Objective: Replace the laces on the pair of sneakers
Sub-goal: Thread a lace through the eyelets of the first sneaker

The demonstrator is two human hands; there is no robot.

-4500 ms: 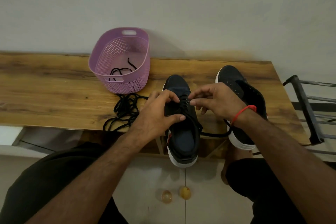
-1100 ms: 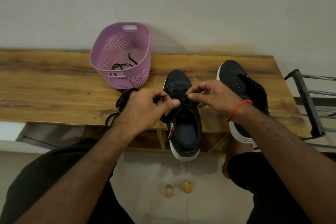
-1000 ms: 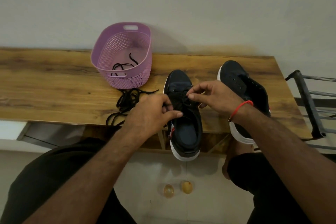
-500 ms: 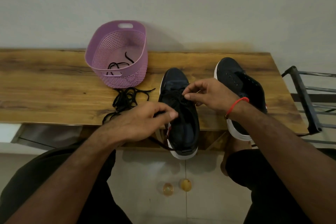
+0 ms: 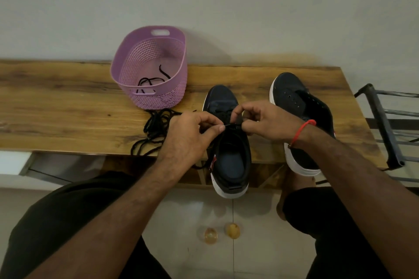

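Observation:
Two dark navy sneakers with white soles stand on the wooden table. The left sneaker overhangs the front edge and carries a black lace through its eyelets. My left hand pinches the lace end between thumb and forefinger over the tongue. My right hand, with a red thread at the wrist, pinches the lace at the eyelets from the right. The right sneaker has bare eyelets and is partly hidden by my right forearm.
A purple perforated basket with a black lace inside stands behind left. A tangle of black laces lies at the table's front edge. A dark metal rack is at the right. Two small amber round things lie on the floor.
My left hand has come back up from the table's front edge to the sneaker's eyelets, meeting my right hand at the lace. The right hand has stayed at the eyelets.

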